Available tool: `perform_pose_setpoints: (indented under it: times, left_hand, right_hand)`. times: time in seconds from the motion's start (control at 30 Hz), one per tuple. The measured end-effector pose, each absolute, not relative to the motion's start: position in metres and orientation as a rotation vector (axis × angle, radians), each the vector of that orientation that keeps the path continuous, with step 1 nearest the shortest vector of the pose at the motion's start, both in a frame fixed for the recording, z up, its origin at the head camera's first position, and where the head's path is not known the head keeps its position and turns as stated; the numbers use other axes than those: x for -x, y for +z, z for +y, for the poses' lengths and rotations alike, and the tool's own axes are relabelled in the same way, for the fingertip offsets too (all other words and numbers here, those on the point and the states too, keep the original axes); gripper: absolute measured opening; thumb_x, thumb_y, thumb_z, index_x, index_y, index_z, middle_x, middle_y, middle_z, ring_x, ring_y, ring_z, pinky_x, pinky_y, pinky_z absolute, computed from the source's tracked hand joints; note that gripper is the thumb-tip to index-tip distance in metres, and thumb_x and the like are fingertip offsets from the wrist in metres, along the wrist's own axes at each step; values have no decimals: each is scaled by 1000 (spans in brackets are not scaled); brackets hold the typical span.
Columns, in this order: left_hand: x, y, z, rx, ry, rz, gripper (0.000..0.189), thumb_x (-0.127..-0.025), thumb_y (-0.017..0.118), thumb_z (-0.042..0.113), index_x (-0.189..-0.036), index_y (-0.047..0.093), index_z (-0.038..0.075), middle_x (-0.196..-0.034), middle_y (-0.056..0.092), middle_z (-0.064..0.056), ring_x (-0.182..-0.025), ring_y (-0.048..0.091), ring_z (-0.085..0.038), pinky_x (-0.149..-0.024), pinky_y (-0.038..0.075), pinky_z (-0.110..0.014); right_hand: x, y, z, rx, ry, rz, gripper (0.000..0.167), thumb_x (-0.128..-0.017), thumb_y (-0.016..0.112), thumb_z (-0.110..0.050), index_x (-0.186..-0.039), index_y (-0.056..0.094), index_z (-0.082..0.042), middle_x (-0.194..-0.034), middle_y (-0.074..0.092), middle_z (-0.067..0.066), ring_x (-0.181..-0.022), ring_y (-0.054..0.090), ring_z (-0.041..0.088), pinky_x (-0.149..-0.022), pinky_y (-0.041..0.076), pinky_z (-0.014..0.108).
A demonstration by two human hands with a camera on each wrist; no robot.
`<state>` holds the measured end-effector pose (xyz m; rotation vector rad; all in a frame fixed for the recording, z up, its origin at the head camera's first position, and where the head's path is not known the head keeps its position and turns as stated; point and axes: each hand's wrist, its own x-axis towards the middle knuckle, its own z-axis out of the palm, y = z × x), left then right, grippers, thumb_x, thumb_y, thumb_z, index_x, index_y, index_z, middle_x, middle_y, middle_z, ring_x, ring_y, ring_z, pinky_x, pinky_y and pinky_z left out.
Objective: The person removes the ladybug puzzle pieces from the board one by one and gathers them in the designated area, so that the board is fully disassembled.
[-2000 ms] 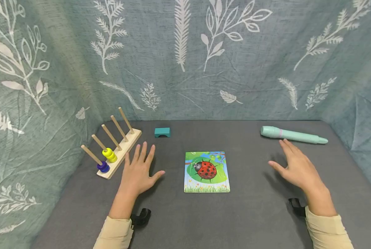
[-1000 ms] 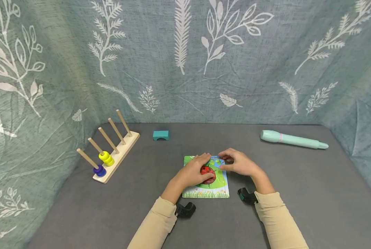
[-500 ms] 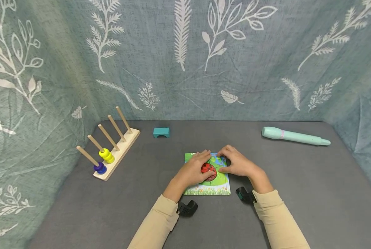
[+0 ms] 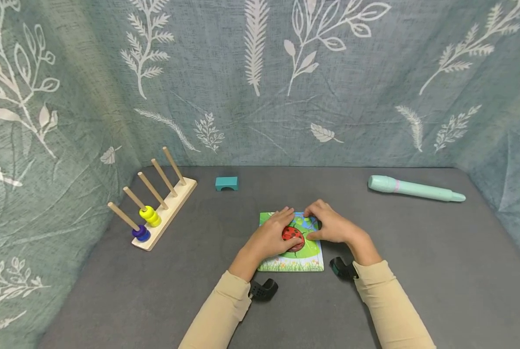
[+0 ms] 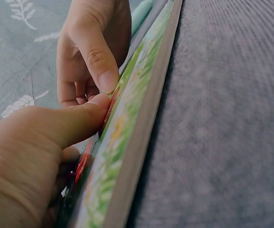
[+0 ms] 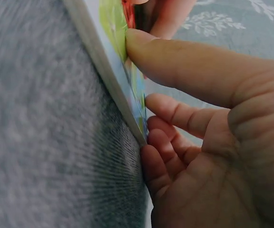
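Note:
A square ladybug jigsaw puzzle (image 4: pixel 291 264) lies flat on the grey table in the head view. My left hand (image 4: pixel 269 238) rests on its left half, fingers extended over the picture and thumb on the red ladybug (image 4: pixel 292 233). At the upper right of the puzzle, my right hand (image 4: pixel 333 228) holds thumb and curled fingertips against a piece. The right wrist view shows the thumb (image 6: pixel 175 64) on the green part and the other fingertips along the puzzle's edge. Part of the ladybug is hidden under the left hand.
A wooden peg rack (image 4: pixel 168 211) with yellow and blue rings stands at the left. A teal arch block (image 4: pixel 227 183) sits at the back. Toward the back right lies a mint green pen-shaped object (image 4: pixel 417 189). A leaf-patterned curtain (image 4: pixel 260 121) closes off the rear.
Both hands have come inward from the sides onto the puzzle. Over the last half second they stay nearly still, and the puzzle keeps its place on the table.

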<state>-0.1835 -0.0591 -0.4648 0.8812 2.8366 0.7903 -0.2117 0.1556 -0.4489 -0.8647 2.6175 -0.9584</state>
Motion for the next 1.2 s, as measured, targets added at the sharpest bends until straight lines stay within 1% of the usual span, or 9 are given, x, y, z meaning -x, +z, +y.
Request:
perform_pose_setpoints:
  times: [0.13, 0.23, 0.37, 0.43, 0.7, 0.87, 1.2]
  left_hand:
    - [183, -465, -59, -874, 797, 2830, 68, -89, 65, 41, -141, 44, 2, -150, 38, -12, -142, 30, -24, -119, 26, -40]
    - [184, -466, -59, -856, 803, 2828, 68, -89, 65, 41, -141, 44, 2, -150, 38, -12, -142, 29, -24, -119, 27, -40]
    - [185, -465, -58, -845, 805, 2831, 69, -88, 66, 41, -141, 44, 3, -149, 39, -12, -142, 29, -24, -119, 27, -40]
    - [185, -465, -58, -846, 804, 2833, 69, -88, 66, 42, -141, 44, 3, -149, 39, -12, -142, 29, -23, -119, 28, -40]
    - [185, -467, -60, -848, 817, 2828, 69, -88, 66, 40, -142, 44, 4, -150, 38, -11, -142, 30, -24, -118, 30, -42]
    - [185, -468, -60, -859, 809, 2841, 69, -88, 66, 41, -142, 44, 4, -150, 38, -11, -142, 30, -24, -118, 28, -42]
    - [184, -467, -58, -840, 796, 2851, 70, -88, 66, 42, -142, 44, 5, -150, 38, -10, -141, 32, -25, -116, 33, -44]
  right_hand:
    - [213, -453, 155, 840, -1002, 2598, 45, -75, 79, -14, -111, 55, -2, -111, 45, 13, -103, 43, 25, -89, 43, 37]
    - [214, -455, 155, 842, -1025, 2587, 46, -74, 79, -13, -110, 52, -3, -109, 43, 13, -101, 41, 25, -87, 41, 35]
    - [215, -456, 156, 841, -1062, 2568, 48, -75, 79, -13, -109, 46, -5, -107, 42, 13, -98, 38, 25, -84, 37, 33]
    - [215, -457, 157, 828, -1089, 2556, 49, -76, 79, -14, -110, 45, -5, -107, 43, 13, -98, 38, 25, -84, 37, 33]
    - [213, -462, 162, 729, -1270, 2484, 41, -80, 74, -4, -116, 56, -1, -110, 53, 13, -97, 46, 23, -87, 43, 38]
    - [213, -463, 163, 724, -1276, 2524, 39, -81, 73, -5, -117, 60, -1, -110, 56, 13, -98, 50, 23, -89, 45, 40]
    - [212, -459, 167, 721, -1284, 2562, 38, -83, 72, -7, -119, 60, -1, -113, 58, 14, -99, 53, 25, -91, 47, 42]
